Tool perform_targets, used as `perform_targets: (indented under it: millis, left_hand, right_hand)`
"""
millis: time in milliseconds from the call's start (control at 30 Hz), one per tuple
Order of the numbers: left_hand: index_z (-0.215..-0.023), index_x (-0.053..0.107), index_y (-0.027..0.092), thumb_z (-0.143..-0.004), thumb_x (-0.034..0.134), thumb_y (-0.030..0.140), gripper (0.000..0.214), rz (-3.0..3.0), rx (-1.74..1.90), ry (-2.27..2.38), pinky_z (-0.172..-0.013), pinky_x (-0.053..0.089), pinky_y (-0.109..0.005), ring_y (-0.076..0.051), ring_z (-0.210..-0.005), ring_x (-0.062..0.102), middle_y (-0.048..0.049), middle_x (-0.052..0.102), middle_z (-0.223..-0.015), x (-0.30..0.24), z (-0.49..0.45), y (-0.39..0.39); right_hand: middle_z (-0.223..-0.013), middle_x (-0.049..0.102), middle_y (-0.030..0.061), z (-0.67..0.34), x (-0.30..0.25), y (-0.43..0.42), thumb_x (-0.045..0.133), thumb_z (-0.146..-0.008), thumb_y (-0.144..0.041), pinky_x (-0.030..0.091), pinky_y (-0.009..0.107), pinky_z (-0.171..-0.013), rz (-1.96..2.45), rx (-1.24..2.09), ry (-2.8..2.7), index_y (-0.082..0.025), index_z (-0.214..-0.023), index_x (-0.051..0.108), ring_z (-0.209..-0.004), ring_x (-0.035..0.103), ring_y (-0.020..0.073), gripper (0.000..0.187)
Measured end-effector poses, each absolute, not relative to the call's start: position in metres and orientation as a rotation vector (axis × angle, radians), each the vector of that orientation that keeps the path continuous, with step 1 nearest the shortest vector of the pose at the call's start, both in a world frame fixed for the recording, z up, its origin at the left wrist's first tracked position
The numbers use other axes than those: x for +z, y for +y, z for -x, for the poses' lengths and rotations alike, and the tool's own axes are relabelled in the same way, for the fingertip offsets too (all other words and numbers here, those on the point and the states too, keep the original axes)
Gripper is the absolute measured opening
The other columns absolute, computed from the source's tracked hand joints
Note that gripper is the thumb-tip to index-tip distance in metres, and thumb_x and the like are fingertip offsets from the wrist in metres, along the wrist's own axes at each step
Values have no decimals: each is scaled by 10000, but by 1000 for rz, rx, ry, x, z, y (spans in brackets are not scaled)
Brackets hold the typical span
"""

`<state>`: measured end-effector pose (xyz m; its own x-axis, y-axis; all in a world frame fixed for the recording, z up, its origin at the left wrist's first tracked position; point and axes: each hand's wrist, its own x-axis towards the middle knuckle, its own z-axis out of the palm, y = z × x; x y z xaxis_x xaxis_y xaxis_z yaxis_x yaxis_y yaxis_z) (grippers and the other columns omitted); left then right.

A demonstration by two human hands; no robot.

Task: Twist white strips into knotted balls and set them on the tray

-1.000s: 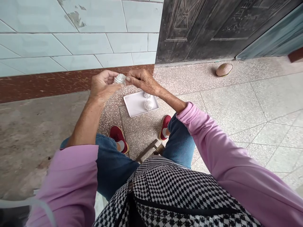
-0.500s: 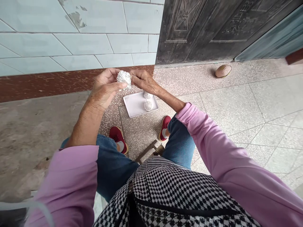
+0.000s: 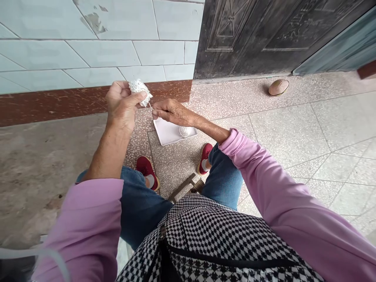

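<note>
My left hand point(image 3: 122, 102) is closed around a loose white ball of yarn point(image 3: 139, 92), gripped between thumb and fingers. From its lower right side a short white strand point(image 3: 150, 105) runs to my right hand point(image 3: 170, 111), whose thumb and fingertips are pinched on it. Below the hands, a shallow white tray point(image 3: 165, 131) rests on the speckled floor. In it lies a round wound ball of yarn point(image 3: 185, 131); my right hand and wrist cover the tray's upper part.
My red shoes point(image 3: 146, 169) stand on either side below the tray, with a stool frame point(image 3: 183, 188) between my knees. A tiled wall point(image 3: 96, 55) and a dark carved door point(image 3: 243, 35) rise ahead. A brownish oval object point(image 3: 279, 87) lies by the door.
Both hands have moved left, the left turning the ball of yarn. My right hand has drawn down from it, and a strand now shows between them. The second ball in the tray is now covered.
</note>
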<state>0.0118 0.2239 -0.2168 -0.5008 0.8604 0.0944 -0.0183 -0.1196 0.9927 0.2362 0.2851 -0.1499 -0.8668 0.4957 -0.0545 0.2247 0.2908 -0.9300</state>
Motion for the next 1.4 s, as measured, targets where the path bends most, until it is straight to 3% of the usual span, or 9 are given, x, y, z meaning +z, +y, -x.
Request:
perform_targets:
  millis: [233,500,767,867,967,1167,1400]
  left_hand:
    - [-1087,654,259,-546,1170,404,762,-1104,1439,1572,-928,710,-477,-261,-895,764,-25,804,-958,-207,-27,215]
    - [-1129,848,237,-618,1082,303,566,-1005,1321,1316,-829,695,-377,-279,-999,817,-101,931,-1152,-179,-45,200]
    - [-1136,740,277,-612,1108,325,643,-956,1419,1242,-969,796,-515,-339,-1133,837,-96,860,-1188,-192,-35,206]
    - [-1158,695,277,-643,1140,365,686,-961,1463,1238,-1033,795,-558,-365,-1232,830,-116,848,-1254,-193,-35,208]
    - [-1184,678,284,-636,1156,370,732,-949,1536,1234,-1050,785,-553,-380,-1306,810,-120,839,-1303,-193,-34,211]
    - [-1155,699,276,-708,1104,481,637,-987,1580,1334,-1064,772,-523,-369,-1319,812,-124,846,-1289,-196,-25,213]
    - [-1219,666,264,-711,1049,464,667,-963,1698,1616,-854,754,-398,-262,-1051,813,-75,865,-1233,-219,-12,222]
  right_hand:
    - [-820,596,-2,-247,-153,312,742,-1330,-571,574,316,-852,595,1446,-2165,-242,-895,642,-900,604,176,554]
    - [-795,594,-33,-248,-168,336,701,-1349,-433,509,328,-880,665,1445,-2051,-249,-875,597,-921,561,144,519]
    - [-665,471,-40,-237,-169,325,751,-1231,-785,490,364,-833,709,1492,-2132,-325,-781,446,-915,578,183,712]
    - [-713,528,-37,-235,-169,323,692,-1270,-481,504,334,-880,689,1446,-2166,-300,-779,500,-917,593,161,557]
    - [-788,596,-21,-235,-170,318,658,-1196,-188,526,325,-904,688,1367,-2244,-260,-800,548,-895,606,157,417]
    - [-723,639,12,-230,-172,301,835,-1194,-441,562,332,-861,690,1396,-2318,-277,-731,632,-895,667,188,531]
    - [-871,749,47,-238,-158,285,856,-1238,-389,632,336,-945,588,1461,-2460,-240,-843,674,-985,737,216,460]
